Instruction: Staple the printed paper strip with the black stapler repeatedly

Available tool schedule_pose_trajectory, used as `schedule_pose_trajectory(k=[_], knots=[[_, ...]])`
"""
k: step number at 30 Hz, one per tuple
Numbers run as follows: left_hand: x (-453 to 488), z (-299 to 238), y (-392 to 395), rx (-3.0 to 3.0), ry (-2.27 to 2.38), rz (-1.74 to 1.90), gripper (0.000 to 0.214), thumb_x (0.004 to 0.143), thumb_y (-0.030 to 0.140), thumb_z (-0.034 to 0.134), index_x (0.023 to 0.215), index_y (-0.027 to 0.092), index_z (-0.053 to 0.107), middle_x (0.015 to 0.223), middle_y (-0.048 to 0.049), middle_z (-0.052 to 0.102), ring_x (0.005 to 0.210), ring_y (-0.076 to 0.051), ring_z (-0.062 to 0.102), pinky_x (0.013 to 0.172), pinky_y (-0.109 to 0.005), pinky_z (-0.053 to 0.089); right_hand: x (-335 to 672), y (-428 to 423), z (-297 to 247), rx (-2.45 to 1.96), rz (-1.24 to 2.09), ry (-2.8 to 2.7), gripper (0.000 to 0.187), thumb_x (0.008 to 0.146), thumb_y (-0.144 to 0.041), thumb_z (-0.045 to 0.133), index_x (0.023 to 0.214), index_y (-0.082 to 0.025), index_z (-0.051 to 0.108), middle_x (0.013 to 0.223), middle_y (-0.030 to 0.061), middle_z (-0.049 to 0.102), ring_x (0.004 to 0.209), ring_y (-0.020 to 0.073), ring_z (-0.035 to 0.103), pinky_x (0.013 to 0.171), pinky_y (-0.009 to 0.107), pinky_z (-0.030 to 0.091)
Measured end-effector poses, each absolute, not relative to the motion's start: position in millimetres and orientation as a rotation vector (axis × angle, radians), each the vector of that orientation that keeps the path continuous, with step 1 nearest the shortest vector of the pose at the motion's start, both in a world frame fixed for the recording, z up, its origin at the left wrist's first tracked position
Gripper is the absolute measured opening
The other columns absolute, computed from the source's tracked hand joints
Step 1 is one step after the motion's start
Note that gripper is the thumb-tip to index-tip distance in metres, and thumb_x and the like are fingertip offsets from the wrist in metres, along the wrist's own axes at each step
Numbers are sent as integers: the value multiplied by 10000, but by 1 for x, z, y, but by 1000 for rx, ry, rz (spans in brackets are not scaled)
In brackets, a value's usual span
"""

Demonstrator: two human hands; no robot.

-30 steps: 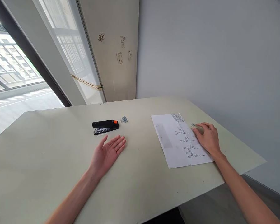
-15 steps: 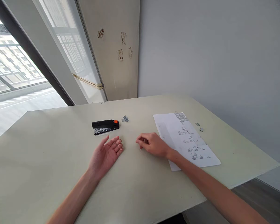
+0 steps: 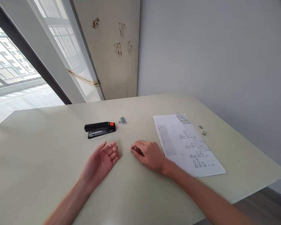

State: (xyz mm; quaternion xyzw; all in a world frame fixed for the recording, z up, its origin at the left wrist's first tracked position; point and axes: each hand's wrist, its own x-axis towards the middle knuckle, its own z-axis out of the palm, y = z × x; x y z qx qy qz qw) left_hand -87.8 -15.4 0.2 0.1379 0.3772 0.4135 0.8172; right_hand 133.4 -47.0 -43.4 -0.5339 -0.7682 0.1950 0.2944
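My left hand [image 3: 101, 163] lies palm up on the table, its fingers loosely bent and apart, holding nothing. Just beyond its fingertips is a black stapler [image 3: 100, 129] with an orange patch on its right end, its jaw toward the left. My right hand [image 3: 150, 155] rests on its side with fingers curled in and thumb meeting the index finger; nothing shows between them. Its wrist and forearm are at the left lower edge of a printed sheet of paper [image 3: 186, 147], covering part of that edge.
Several small strips of staples [image 3: 122, 120] lie right of the stapler, and more staple pieces [image 3: 204, 133] sit right of the paper. The pale table [image 3: 49, 150] meets a grey wall [image 3: 213, 56] at the right. A worn white refrigerator [image 3: 114, 72] stands behind.
The view has tilted and shifted slightly, so the table things appear a little lower or further apart. Both hands appear slightly lower and to the left. Neither has taken hold of anything.
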Motion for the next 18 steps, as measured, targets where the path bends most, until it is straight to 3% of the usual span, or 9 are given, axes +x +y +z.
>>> schedule_pose_trajectory(k=[11,18], knots=[[-87,2,-16,305,807,881,164,959,178,588,910,116,733,786,-79,649,680,-175,646,657,-305,599,134,-48,-40,-1412,537,-2057,122,1009,-212,565,927,-239,650,820,-21,692,652,126,557,605,273,328],[-89,2,-13,324,821,867,216,985,176,554,918,97,743,786,-84,639,680,-172,635,654,-295,593,133,-48,-40,-1424,538,-2057,123,991,-183,553,913,-238,631,816,-20,689,647,125,549,609,269,316]])
